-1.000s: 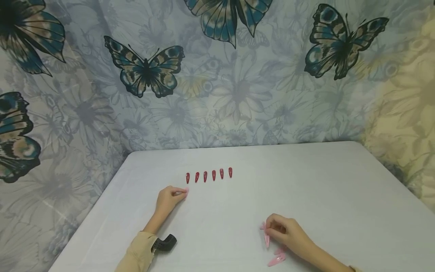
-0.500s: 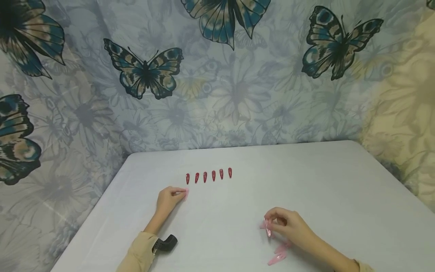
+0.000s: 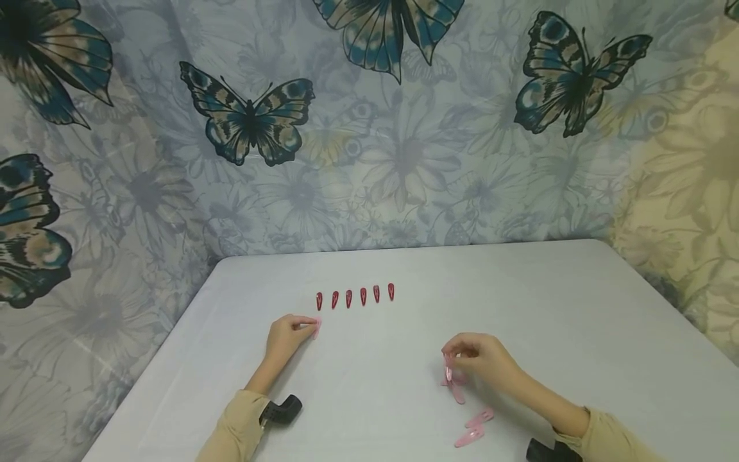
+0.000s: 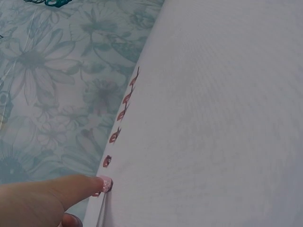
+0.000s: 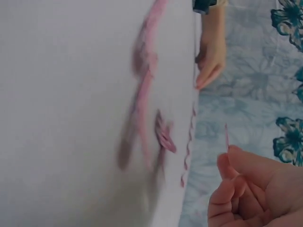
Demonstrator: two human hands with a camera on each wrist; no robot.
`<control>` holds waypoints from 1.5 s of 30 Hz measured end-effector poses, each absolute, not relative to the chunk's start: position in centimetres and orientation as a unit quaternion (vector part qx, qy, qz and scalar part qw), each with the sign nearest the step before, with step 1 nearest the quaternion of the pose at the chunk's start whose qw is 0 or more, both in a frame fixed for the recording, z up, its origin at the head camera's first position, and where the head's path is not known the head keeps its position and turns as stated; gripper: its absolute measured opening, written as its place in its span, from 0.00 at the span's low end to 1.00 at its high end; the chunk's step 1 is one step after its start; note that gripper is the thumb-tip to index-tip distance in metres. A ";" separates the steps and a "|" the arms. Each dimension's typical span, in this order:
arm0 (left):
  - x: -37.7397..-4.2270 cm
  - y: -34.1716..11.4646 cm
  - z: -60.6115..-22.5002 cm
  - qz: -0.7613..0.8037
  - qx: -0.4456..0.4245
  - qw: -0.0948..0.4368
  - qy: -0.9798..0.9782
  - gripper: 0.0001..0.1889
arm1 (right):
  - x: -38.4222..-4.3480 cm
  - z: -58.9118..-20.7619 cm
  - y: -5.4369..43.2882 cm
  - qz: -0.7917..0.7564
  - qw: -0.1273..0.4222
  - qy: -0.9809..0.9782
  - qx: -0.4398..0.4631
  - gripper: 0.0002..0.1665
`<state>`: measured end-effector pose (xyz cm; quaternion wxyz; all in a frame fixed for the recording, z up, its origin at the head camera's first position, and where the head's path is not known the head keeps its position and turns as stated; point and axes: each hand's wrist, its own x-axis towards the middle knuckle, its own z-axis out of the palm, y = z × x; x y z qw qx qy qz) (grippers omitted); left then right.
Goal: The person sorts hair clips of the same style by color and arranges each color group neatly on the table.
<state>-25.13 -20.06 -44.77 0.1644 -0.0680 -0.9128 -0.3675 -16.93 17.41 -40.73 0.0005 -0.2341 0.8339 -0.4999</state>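
Smooth table (image 3: pixel 531 308), L hand (image 3: pixel 285 336) pinching pink clip (image 4: pixel 107 183), R hand (image 3: pixel 485 357) pinching prob. tapered clip (image 3: pixel 448 371)

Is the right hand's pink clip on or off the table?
Off: the right hand pinches the clip, seen against wall, not table, in its wrist view.

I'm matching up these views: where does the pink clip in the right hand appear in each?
Head: the pink clip is low, right of centre, in the right hand.
Left wrist: not in it.
Right wrist: the pink clip is a thin upright sliver, right of centre.
Shared landmark: the row of red clips.
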 end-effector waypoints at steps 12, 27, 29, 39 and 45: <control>-25.0 -20.2 -44.8 -0.367 -0.066 0.150 -0.916 0.07 | -20.7 -36.4 16.1 -0.464 -0.029 0.853 -0.237 0.09; -25.0 -20.0 -44.6 -0.363 -0.078 0.167 -0.913 0.06 | -22.7 -36.3 12.2 -0.429 -0.023 0.860 -0.277 0.08; -25.0 -20.0 -44.6 -0.362 -0.080 0.171 -0.913 0.06 | -23.0 -36.3 11.5 -0.451 -0.006 0.850 -0.271 0.08; -24.9 -19.9 -45.0 -0.378 -0.075 0.176 -0.906 0.07 | -24.6 -36.8 8.0 -0.516 0.070 0.819 -0.242 0.10; -25.1 -19.8 -44.8 -0.373 -0.074 0.179 -0.907 0.07 | -25.6 -36.7 6.3 -0.540 0.093 0.802 -0.238 0.09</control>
